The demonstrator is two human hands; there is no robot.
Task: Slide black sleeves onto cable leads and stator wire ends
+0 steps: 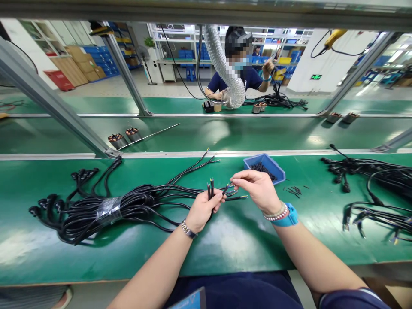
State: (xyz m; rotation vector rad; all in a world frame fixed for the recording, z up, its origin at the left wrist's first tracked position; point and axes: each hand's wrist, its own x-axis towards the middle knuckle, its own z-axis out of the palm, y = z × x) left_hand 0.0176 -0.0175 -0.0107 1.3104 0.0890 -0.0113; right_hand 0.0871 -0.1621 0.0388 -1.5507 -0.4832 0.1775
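Head view, left hand: the left hand [202, 210] is closed around a few black wire ends [210, 188], holding them upright so their bare tips stand clear of the fist and face the other hand.
Head view, right hand: the right hand [257, 189] pinches a small dark sleeve piece [227, 188] between thumb and fingertips, just beside the raised wire tips; its other fingers are loosely curled.
Cable bundle: a taped bundle of black cables [106, 210] lies on the green table [225, 244] to the left, its free leads fanned toward the hands so that they stay within reach.
Blue tray: a shallow blue tray [279, 171] of small black pieces sits just beyond the right hand; a few loose pieces [293, 191] lie beside it.
Right side: more black cables [380, 189] lie well apart from the hands.
Background: across the conveyor, another person [240, 68] works seated behind a flexible duct hose [225, 73].
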